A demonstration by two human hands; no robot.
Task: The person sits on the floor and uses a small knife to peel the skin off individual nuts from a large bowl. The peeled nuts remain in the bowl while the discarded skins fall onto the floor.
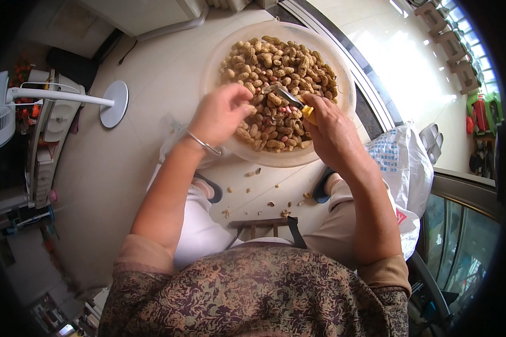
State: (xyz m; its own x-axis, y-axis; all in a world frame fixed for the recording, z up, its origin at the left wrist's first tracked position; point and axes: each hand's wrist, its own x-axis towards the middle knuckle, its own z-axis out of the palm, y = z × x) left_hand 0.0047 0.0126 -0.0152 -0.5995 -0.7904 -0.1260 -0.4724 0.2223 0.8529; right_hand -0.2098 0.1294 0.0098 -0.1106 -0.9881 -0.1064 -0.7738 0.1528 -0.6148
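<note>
A wide, round, pale plastic basin [213, 54] holds a heap of unshelled peanuts [274, 59], with a few pink shelled kernels among them. My right hand [331, 126] grips pliers [296, 101] by their yellow handle; the metal jaws point up and left over the heap, beside a split peanut shell [270, 89]. At the left side of the basin is my left hand [225, 111], its fingers curled toward the heap and close to a peanut [249, 110]. Whether that peanut is held cannot be told. A metal bangle circles my left wrist.
Shell bits [270, 204] lie scattered on the tiled floor between my slippered feet. A white woven sack [398, 156] stands at the right, by a glass door frame. A white fan [114, 104] stands to the left. A sliding-door track [362, 80] runs behind the basin.
</note>
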